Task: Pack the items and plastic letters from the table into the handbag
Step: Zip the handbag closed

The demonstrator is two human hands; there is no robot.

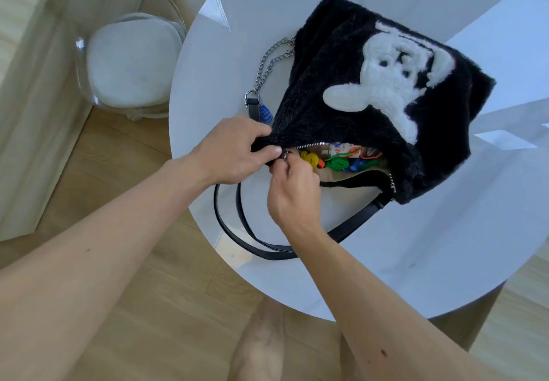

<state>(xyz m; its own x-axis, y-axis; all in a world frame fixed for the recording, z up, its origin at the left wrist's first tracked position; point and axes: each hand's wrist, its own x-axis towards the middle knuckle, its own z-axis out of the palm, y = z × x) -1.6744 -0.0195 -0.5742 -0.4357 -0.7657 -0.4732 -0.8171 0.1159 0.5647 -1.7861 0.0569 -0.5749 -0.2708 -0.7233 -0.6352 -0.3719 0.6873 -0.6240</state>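
A black furry handbag (341, 104) with a white plush figure lies on the round white table (416, 247), its zipper mouth facing me and partly open. Inside show several coloured plastic letters (341, 162), yellow, orange, green and blue, plus a printed packet. My left hand (234, 150) pinches the bag's left corner at the zipper's end. My right hand (292, 190) is closed on the small metal zipper pull (285, 155) right beside it. A blue letter (266, 114) lies on the table by the strap ring, outside the bag.
The bag's black leather strap (237, 232) loops over the table's near edge and its metal chain (267, 65) trails to the left. A clear chair with a white cushion (130, 60) stands left of the table. Wooden floor and my bare foot (261, 345) lie below.
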